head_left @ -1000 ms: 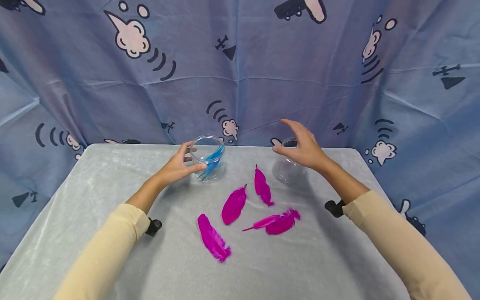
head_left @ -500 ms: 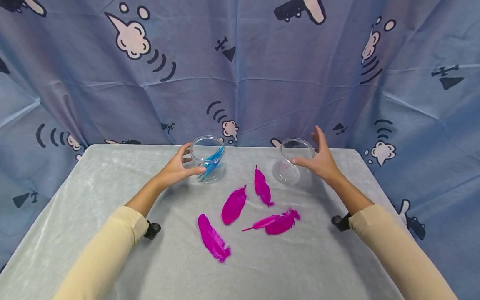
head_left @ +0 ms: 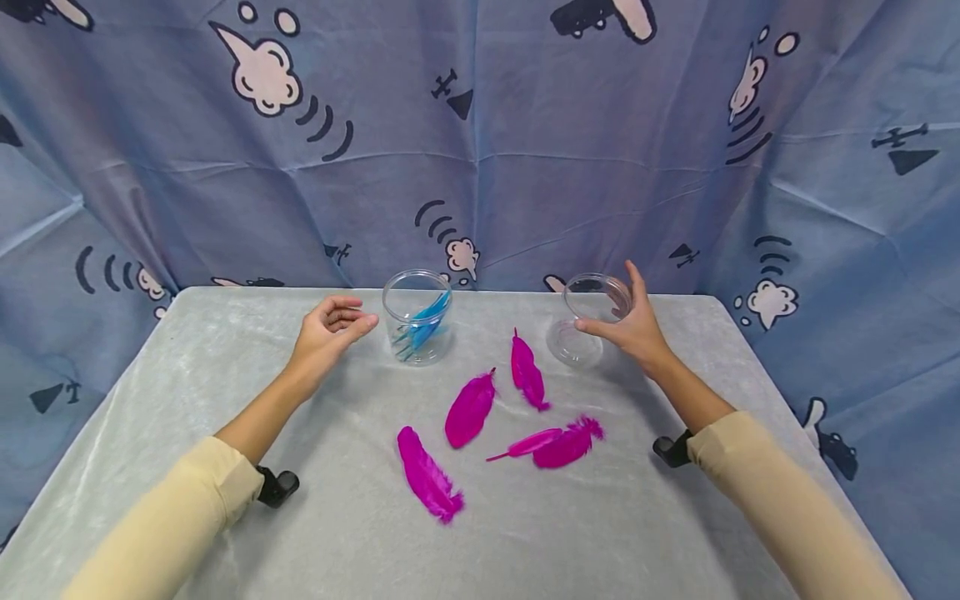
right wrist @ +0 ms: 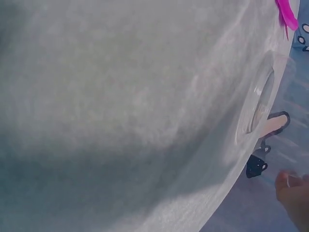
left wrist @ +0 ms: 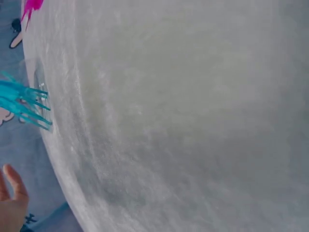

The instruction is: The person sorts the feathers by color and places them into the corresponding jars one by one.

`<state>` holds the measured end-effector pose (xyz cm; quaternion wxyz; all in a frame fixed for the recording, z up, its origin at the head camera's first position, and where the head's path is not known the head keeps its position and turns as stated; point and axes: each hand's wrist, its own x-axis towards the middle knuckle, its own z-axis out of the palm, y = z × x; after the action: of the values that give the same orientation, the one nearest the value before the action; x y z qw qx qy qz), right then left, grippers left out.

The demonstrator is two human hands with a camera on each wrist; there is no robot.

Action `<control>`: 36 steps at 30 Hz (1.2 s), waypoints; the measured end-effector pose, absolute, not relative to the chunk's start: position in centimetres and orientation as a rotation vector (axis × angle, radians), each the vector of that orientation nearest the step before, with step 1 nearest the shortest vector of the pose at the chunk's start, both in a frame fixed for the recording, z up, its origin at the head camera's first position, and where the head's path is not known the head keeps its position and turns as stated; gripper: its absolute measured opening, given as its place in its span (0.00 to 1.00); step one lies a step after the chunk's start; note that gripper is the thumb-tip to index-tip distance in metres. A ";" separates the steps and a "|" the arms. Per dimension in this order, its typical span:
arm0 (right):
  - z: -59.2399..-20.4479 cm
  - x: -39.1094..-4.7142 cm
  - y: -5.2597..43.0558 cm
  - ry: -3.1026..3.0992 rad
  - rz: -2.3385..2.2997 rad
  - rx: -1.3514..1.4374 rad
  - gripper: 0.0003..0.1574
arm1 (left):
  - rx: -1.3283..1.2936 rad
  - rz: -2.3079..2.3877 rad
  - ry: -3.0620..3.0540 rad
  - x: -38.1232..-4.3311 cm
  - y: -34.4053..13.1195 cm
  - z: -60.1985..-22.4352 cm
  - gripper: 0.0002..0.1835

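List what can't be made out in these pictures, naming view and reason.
Head: the exact number of blue feathers; they overlap in their jar.
Left wrist: much of the left hand; the left edge cuts it off.
Right wrist: much of the right hand; the right edge cuts it off.

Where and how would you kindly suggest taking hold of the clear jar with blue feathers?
Probably midway up its side wall, coming from the left, where the left hand hovers. The clear jar stands upright, its wall is round, and the blue feathers lean rightward, away from that side.
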<state>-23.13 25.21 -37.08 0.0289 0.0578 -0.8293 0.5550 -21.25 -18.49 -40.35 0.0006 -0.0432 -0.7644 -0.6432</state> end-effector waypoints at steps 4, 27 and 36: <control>-37.3 -23.1 25.4 -2.570 1.769 0.145 0.76 | -0.291 -2.068 -2.538 -20.4 -18.4 -40.4 0.20; -41.0 -25.3 27.0 -2.531 1.779 0.128 0.59 | -0.966 -2.084 -3.093 -17.0 -15.7 -41.9 0.30; -40.9 -25.3 27.1 -2.528 1.840 0.130 0.60 | -1.025 -1.999 -3.170 -16.4 -15.1 -42.0 0.25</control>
<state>-25.33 27.13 -40.90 0.0063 0.0415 -0.8079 0.5879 -16.39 -15.15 -42.01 -0.3634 -0.2457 -0.7601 -0.4793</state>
